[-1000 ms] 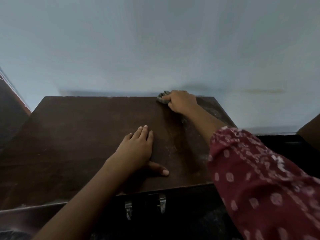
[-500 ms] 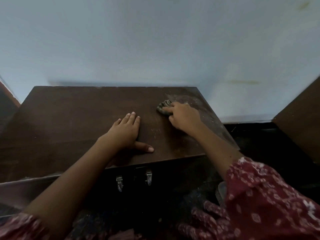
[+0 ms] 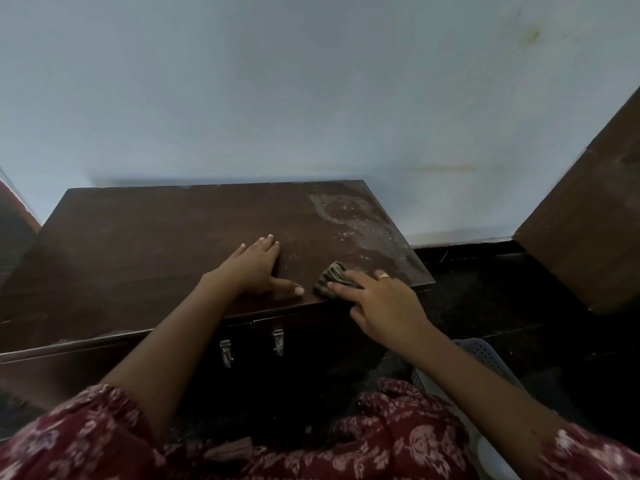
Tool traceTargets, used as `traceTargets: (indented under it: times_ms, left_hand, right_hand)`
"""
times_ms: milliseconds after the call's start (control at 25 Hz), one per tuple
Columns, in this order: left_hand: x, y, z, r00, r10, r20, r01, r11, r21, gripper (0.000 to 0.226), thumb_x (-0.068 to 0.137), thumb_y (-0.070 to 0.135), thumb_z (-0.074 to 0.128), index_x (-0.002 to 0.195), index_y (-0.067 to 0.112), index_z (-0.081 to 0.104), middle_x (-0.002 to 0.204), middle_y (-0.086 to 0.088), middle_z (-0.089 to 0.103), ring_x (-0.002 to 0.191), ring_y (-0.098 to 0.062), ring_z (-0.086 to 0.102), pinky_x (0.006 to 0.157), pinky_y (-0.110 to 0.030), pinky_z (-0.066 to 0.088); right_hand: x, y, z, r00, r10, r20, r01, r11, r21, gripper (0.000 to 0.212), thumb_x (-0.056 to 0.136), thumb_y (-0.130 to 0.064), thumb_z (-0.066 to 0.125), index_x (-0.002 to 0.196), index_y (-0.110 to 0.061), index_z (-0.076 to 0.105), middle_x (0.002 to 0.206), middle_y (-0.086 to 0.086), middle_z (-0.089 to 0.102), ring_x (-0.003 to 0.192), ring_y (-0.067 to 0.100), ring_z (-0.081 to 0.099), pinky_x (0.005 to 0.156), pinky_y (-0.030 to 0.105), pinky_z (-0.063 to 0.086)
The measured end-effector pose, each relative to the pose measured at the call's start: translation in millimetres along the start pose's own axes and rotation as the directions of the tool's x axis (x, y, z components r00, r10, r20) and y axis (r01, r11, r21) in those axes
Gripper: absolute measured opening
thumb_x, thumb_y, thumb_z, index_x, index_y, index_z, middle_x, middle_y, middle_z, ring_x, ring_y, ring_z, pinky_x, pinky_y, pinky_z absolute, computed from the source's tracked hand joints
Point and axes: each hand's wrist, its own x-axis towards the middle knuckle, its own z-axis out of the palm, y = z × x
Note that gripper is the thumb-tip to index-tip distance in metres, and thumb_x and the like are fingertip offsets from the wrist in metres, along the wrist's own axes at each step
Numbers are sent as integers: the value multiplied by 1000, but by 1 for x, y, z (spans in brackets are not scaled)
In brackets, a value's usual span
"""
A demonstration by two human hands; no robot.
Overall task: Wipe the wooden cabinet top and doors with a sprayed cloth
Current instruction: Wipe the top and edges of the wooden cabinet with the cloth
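Note:
The dark wooden cabinet top (image 3: 145,244) stretches across the middle of the head view, against a pale wall. A dusty, whitish smear covers its far right corner (image 3: 349,220). My right hand (image 3: 384,303) presses a small crumpled dark cloth (image 3: 330,277) onto the top near the front right edge. A ring shows on one finger. My left hand (image 3: 256,268) lies flat on the top, fingers together and thumb out, just left of the cloth. Below the front edge are the dark cabinet doors (image 3: 311,337) with two metal handles (image 3: 251,344).
A brown wooden panel (image 3: 585,230) stands at the right, across a dark floor gap. Another dark wooden surface (image 3: 14,230) borders the left edge. A grey perforated object (image 3: 481,355) sits low beside my right arm. My patterned maroon clothing fills the bottom.
My right hand has drawn the cloth from the back edge of the top toward the front edge. The view has pulled back and tilted down. My left hand stays flat on the top.

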Motion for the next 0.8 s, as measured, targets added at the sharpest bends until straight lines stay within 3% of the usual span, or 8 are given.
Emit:
traceTargets:
  times_ms: [280,600,800]
  left_hand:
    - [16,16,-3,1000,-21,-3,21,999,24,122,68,71,58,150,8,-6,160,-7,-10,148,-18,-9,121,-40,-4]
    - [37,14,-4,1000,-10,23,8,997,74,129,64,73,60,150,6,-9,159,-10,-15,148,-20,-11,121,-39,0]
    - [43,15,-4,999,-12,34,8,993,120,132,62,74,60,149,5,-11,158,-12,-16,148,-22,-12,121,-39,1]
  right_hand:
    - [21,16,-5,1000,27,12,-26,997,-72,48,96,-28,39,140,-43,32,152,-8,33,131,30,39,98,37,39]
    - [140,24,-7,998,54,-14,-55,996,-68,43,96,-26,39,137,-40,41,145,-1,44,130,34,40,96,43,42]
    - [219,27,-11,992,116,-48,-114,993,36,34,96,-24,42,126,-33,56,132,8,55,122,32,48,96,42,41]
